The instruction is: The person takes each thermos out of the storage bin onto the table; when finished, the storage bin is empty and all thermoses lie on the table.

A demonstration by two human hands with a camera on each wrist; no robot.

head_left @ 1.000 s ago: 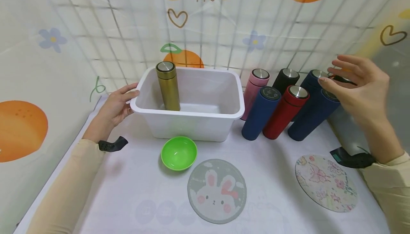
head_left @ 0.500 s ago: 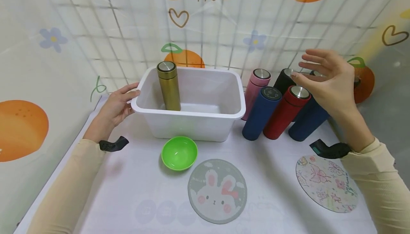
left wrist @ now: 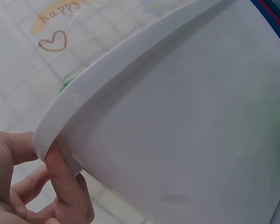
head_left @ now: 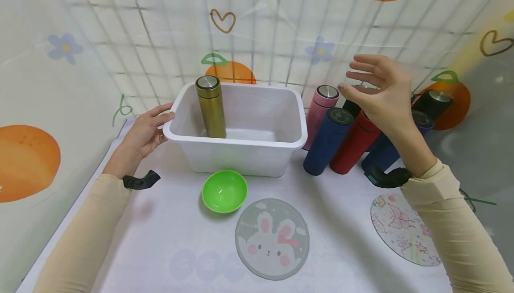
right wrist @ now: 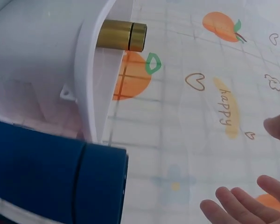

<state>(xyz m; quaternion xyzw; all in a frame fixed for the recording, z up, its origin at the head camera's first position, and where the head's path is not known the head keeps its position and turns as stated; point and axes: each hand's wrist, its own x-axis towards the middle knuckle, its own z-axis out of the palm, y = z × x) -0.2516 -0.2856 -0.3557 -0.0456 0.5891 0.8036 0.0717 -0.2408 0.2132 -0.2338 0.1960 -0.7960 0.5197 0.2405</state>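
A white plastic tub [head_left: 241, 157] stands on the table, and a gold thermos flask [head_left: 213, 110] leans upright in its left part. My left hand [head_left: 145, 130] pinches the tub's left rim, thumb and fingers on either side of it in the left wrist view. My right hand [head_left: 383, 92] hangs in the air with fingers spread and holds nothing. Beneath and around it stand a pink flask [head_left: 321, 108], a blue flask [head_left: 327, 146], a red flask [head_left: 353, 148], a second blue flask [head_left: 379, 155] and a black flask [head_left: 433, 101]. Other flasks behind are partly hidden by the hand.
In front of the tub sits a green bowl [head_left: 224, 191]. A round rabbit mat [head_left: 272, 239] lies at the table's middle, and a patterned round mat [head_left: 401, 230] at the right, partly under my right sleeve. A printed curtain [head_left: 261, 30] over a wire grid backs the table.
My right hand has moved left over the flasks, uncovering the black flask at the far right. The left hand, the tub and the gold flask have stayed in place.
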